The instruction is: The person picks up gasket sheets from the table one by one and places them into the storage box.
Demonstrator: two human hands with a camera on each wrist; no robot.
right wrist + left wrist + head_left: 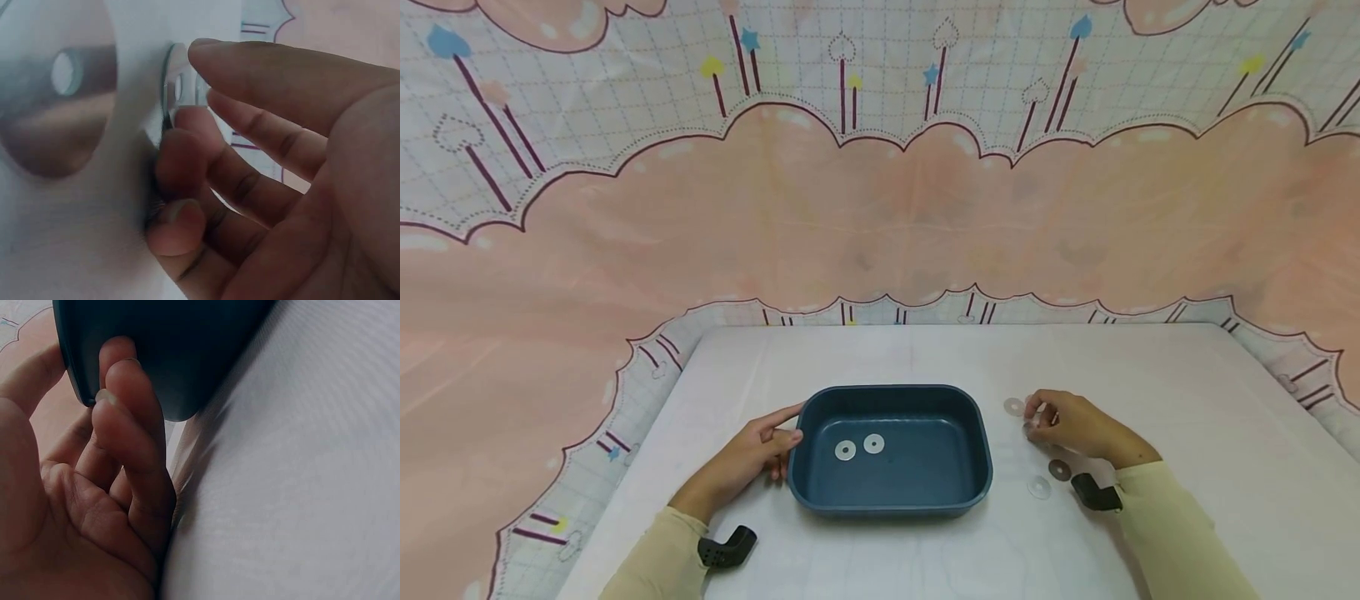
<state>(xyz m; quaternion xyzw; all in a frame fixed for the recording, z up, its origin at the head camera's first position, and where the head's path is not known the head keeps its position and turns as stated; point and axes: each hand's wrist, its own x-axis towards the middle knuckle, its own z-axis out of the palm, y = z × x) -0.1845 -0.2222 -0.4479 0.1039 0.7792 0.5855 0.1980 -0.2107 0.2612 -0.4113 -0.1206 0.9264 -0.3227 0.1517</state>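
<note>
A dark blue rectangular plastic tray [891, 498] stands mid-table with two silver flat washers [845, 450] lying flat in its left half. At the tray's left end, my left hand [741, 457] grips the rim; in the left wrist view its curled fingertips [134, 394] press the outer wall. To the right of the tray, my right hand [1078, 423] is low over the table. The right wrist view has its thumb and bent fingers at opposite edges of a thin washer [178, 62]. Another washer [1013, 407] lies just left of these fingertips.
Near the right wrist lie a dark washer [1060, 470] and a pale, faint one [1039, 487]. Each sleeve carries a black wrist camera [727, 547]. Behind the white table [865, 354] hangs a peach and white printed cloth [917, 225].
</note>
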